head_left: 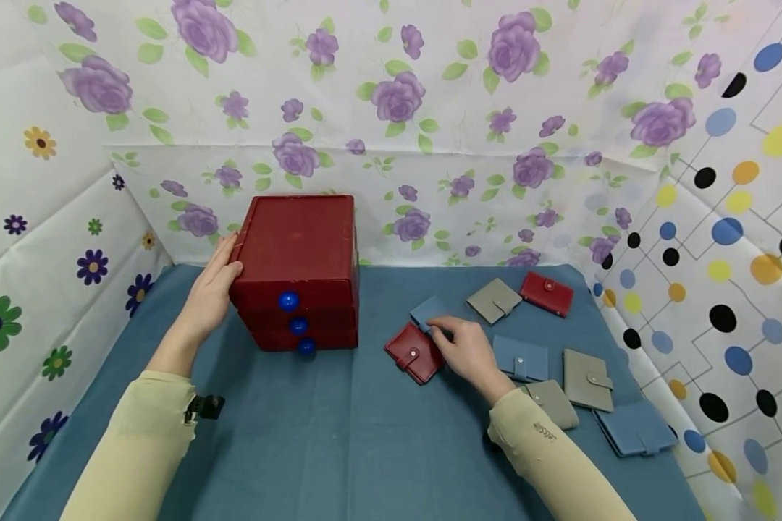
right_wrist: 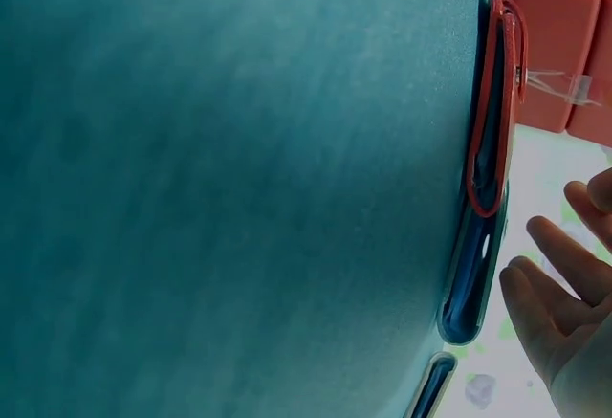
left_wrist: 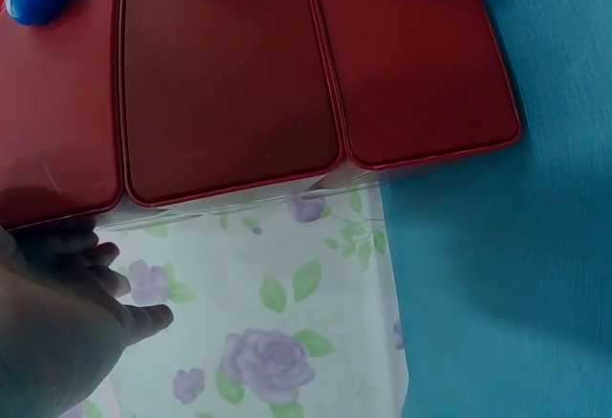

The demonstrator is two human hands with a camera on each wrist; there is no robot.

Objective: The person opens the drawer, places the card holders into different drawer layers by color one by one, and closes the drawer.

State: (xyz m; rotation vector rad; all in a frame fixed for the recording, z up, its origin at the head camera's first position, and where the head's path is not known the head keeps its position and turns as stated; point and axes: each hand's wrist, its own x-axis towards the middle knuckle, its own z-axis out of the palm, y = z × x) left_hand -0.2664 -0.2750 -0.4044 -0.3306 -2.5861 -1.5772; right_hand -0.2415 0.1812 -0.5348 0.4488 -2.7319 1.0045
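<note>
A red drawer box (head_left: pixel 296 239) with three blue knobs stands on the left part of the table. My left hand (head_left: pixel 213 286) rests against its left side, fingers fairly straight; in the left wrist view that hand (left_wrist: pixel 62 313) shows beside the drawer fronts. My right hand (head_left: pixel 464 349) is over the wallets, its fingertips close by a red wallet (head_left: pixel 414 353) and a blue wallet (head_left: pixel 428 311) that lies partly behind it. The right wrist view shows the fingers of this hand (right_wrist: pixel 574 303) loosely bent and apart, with nothing between them.
Right of my hand lie a grey wallet (head_left: pixel 493 300), a red wallet (head_left: pixel 547 294), a blue wallet (head_left: pixel 521 358) and several more grey and blue ones. Flowered cloth (head_left: pixel 391 181) hangs at the back, and a dotted cloth (head_left: pixel 723 289) borders the right side.
</note>
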